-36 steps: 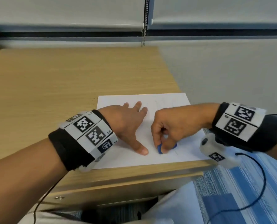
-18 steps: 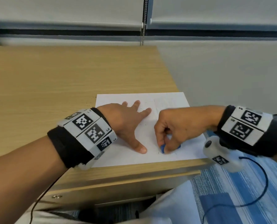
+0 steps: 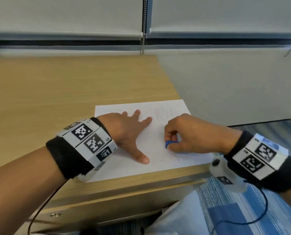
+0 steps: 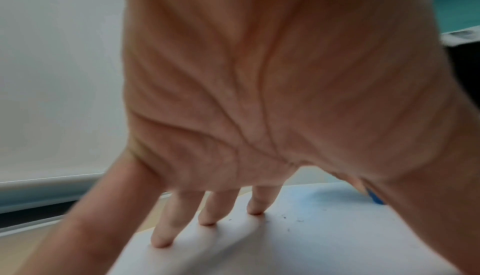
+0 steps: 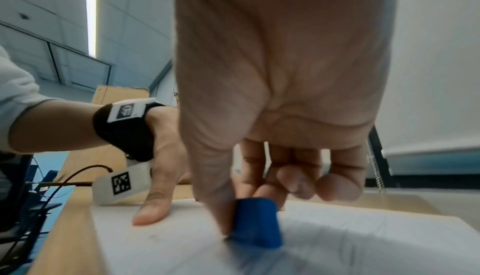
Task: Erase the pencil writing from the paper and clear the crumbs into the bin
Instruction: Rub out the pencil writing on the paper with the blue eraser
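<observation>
You are mid-erase: your right hand (image 3: 188, 133) pinches the blue eraser (image 3: 168, 143) against the paper (image 3: 158, 160) at the desk's (image 3: 56, 92) near corner, faint pencil lines left above it, crumbs (image 3: 161, 160) scattered, the bin not in view (so nothing is cleared yet). Since the earlier frame the eraser has slid farther up the sheet — your left hand (image 3: 129, 131) still presses it flat, fingers spread.

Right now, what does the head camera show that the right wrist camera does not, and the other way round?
Only the head view shows the whole paper on the wooden desk, the small dark crumbs and both marker wristbands.

Only the right wrist view shows the blue eraser up close, pinched by the right hand with its lower end on the sheet.

Both show the left hand pressing flat on the paper, the eraser, and faint pencil marks.
</observation>
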The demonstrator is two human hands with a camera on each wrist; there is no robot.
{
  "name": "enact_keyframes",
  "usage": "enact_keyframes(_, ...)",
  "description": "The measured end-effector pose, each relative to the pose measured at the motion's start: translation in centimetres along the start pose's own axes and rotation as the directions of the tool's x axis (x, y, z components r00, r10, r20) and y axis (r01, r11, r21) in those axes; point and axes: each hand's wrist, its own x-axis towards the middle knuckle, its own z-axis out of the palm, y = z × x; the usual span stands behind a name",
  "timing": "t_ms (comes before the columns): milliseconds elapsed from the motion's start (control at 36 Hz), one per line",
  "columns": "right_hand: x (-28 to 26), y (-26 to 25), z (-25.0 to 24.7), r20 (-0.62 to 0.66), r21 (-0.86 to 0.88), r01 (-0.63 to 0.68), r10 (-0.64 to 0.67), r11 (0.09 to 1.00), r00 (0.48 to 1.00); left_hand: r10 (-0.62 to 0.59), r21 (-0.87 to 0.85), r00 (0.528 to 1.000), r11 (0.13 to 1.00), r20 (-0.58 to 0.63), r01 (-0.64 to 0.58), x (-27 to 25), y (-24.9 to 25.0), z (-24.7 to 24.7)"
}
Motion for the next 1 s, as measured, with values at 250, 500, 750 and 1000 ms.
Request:
enact_keyframes(250,-7.0,0.2,8.7,-0.602,0.315,-0.041,0.233,0.948,0.764,0.044,0.028,0.999,0.999,-0.01,-0.044,-0.6,-0.3,0.4)
enact_keyframes(500,-7.3,1.0,10.3,-0.617,0.444,-0.042,0.34,0.895,0.71,0.274,0.299,0.958,0.924,-0.087,-0.238,-3.7,0.5,2.1)
enact_keyframes(750,-7.1,1.2,10.7,-0.607,0.476,-0.03,0.353,0.879,0.712,0.541,0.31,0.84,0.807,-0.046,-0.502,-3.9,3.0,5.1)
enact_keyframes(1000,-7.0,1.4,10.7,-0.607,0.509,0.0,0.359,0.861,0.709,0.173,0.217,0.985,0.963,-0.029,-0.162,-3.5,-1.9,3.2)
